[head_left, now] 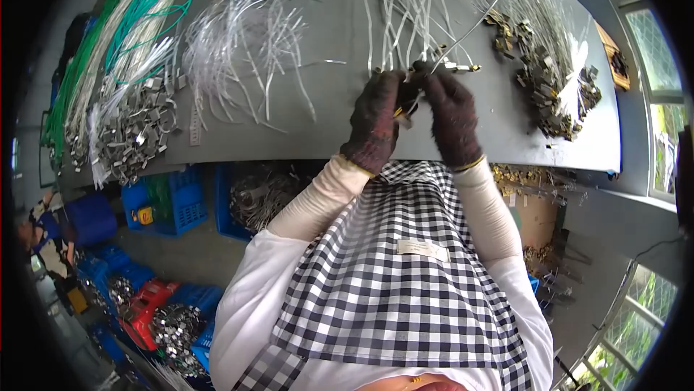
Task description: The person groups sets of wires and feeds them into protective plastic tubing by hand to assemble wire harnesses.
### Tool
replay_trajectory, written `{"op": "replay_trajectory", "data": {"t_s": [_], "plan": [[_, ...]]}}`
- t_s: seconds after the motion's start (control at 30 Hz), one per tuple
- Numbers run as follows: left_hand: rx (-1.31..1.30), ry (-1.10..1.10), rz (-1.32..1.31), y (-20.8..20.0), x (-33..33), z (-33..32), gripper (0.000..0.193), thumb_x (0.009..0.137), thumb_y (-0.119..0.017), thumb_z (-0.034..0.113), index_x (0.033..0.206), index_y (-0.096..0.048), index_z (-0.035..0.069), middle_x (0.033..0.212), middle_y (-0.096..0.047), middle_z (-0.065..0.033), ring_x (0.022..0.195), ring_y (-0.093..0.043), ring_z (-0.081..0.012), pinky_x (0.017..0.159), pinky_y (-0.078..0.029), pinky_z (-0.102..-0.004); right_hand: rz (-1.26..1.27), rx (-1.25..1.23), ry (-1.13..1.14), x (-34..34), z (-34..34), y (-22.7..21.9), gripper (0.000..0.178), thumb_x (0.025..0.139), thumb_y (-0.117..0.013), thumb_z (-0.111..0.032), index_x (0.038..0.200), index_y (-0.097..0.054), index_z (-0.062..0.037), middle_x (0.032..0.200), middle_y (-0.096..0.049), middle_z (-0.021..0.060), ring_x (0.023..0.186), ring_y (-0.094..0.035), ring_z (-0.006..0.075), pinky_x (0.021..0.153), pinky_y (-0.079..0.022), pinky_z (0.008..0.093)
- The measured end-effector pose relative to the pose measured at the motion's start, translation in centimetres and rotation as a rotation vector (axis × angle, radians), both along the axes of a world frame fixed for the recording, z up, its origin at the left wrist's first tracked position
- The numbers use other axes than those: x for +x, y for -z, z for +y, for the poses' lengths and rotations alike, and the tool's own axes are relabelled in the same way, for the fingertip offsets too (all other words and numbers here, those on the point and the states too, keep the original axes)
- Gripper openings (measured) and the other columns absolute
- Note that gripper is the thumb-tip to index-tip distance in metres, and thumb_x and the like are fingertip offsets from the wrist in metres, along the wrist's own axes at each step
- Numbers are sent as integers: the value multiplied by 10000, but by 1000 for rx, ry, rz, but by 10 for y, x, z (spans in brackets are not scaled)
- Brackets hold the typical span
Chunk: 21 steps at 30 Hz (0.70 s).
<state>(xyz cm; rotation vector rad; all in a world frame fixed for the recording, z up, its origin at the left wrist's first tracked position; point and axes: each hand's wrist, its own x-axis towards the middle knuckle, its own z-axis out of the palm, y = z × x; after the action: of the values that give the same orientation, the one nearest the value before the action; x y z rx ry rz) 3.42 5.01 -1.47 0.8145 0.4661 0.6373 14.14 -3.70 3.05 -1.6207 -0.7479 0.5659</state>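
Dark reddish knit gloves cover both my hands, which meet close together at the near part of the grey table. A thin pale wire (pixel 486 18) runs up and to the right from the fingertips of my right hand (pixel 455 117), which are pinched round it. Beside it my left hand (pixel 376 117) is closed, fingers curled toward the right hand. A small metal piece (pixel 404 122) shows between the hands, partly hidden by the gloves. Just beyond the fingers lie several clear-coated wires (pixel 394 15) and a brass-coloured metal end (pixel 473 68).
On the grey table (pixel 332 123) lie a tangle of clear strands (pixel 246 44) at left, green and white wires with metal tags (pixel 141 127) farther left, and brass-tipped wires (pixel 553 94) at right. Blue crates (pixel 170 203) stand below the table; a person (pixel 50 228) is far left.
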Motion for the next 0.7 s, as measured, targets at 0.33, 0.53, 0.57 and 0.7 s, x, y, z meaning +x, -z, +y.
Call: {"op": "replay_trajectory", "data": {"t_s": [0.33,0.53,0.57,0.7], "plan": [[1055,40,1646,46,-59,129,435,894,-600,479,1051,-663,78,989,-684,-178,987,-679,-400,781,-536,-532,-13,-143,42,49,-24,71,321,969,-648,-184,1238,-652,-9,1078,-719,65,915,-650,141,806,-520,269],[203,252,648,40,-49,103,331,900,-654,377,828,-616,56,694,-611,-59,605,-605,-194,564,-467,-354,366,-327,-186,-23,-11,43,319,970,-653,-164,1253,-645,-16,1045,-725,48,744,-644,94,665,-519,243],[192,251,545,12,-45,83,269,915,-683,303,821,-589,70,673,-558,-8,551,-492,-90,507,-381,-262,383,-331,-210,-30,-9,40,324,968,-656,-168,1255,-642,-18,1047,-722,43,733,-640,93,658,-521,247],[200,169,421,15,-26,41,232,985,-642,253,946,-642,24,713,-634,-22,595,-562,-97,545,-438,-260,126,-477,-349,-25,5,3,299,952,-665,-161,1236,-663,-66,975,-717,27,724,-635,88,658,-541,279]]}}
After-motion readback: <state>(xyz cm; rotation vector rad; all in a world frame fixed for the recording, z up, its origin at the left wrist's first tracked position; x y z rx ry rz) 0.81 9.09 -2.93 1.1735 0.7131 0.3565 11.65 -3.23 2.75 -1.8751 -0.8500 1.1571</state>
